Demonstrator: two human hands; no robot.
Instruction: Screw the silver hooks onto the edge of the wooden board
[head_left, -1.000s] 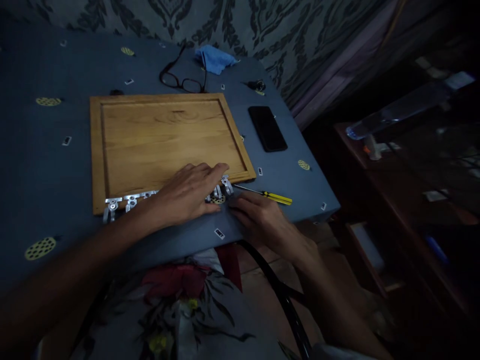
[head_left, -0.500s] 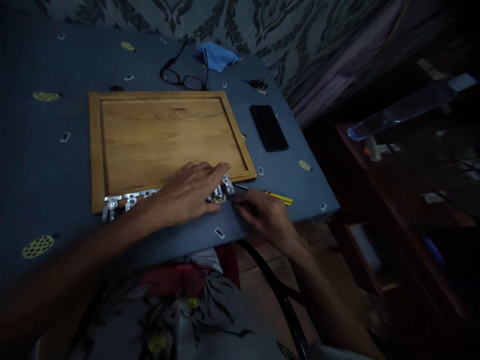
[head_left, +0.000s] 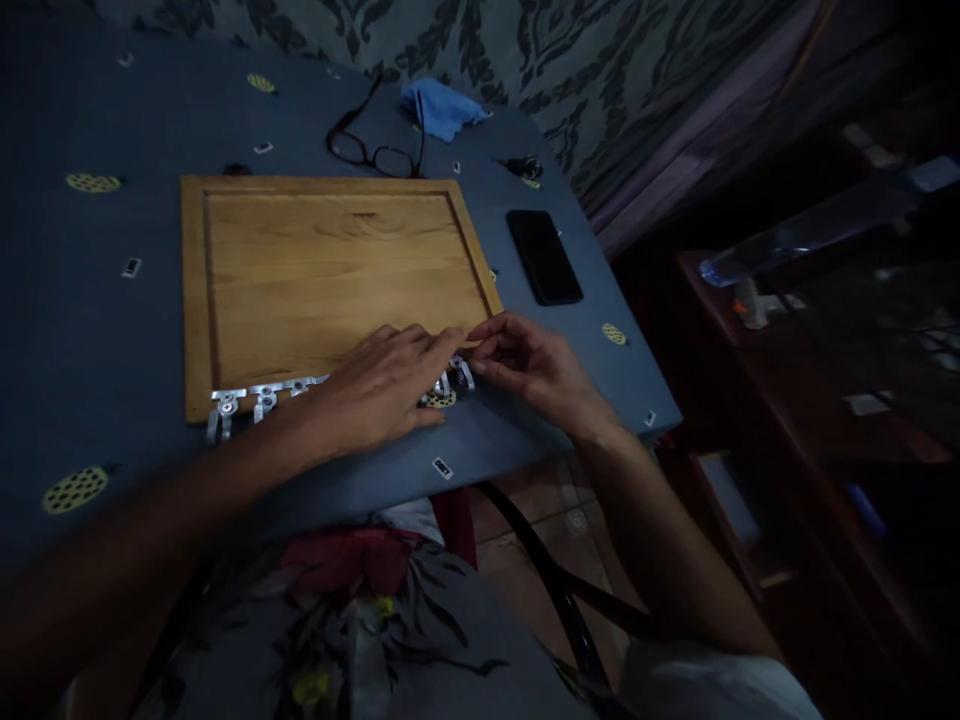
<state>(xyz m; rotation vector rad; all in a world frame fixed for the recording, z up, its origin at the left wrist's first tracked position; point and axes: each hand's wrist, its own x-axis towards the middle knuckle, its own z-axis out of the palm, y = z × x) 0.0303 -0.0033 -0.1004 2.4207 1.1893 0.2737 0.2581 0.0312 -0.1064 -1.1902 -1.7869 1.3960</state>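
A wooden framed panel [head_left: 337, 260] lies flat on the table. Along its near edge runs a silvery metal hook rail [head_left: 262, 388] with several curved hooks and a screw head at the left end. My left hand [head_left: 382, 385] lies across the rail, holding it down against the wood and hiding its middle. At the rail's right end, by the panel's near right corner, my right hand [head_left: 532, 365] is closed in a pinch. Whatever sits between its fingertips is too small to make out.
A black phone [head_left: 545, 256] lies right of the panel. Behind it are eyeglasses [head_left: 375, 155], a blue cloth [head_left: 444, 108] and a small dark object [head_left: 521, 167]. The table's edge [head_left: 480, 480] runs close in front of me. A dark wooden shelf [head_left: 780, 380] stands to the right.
My right hand has moved up and left from the table to the rail's right end. The yellow-handled tool beside it is now out of sight. My left hand stays on the rail.
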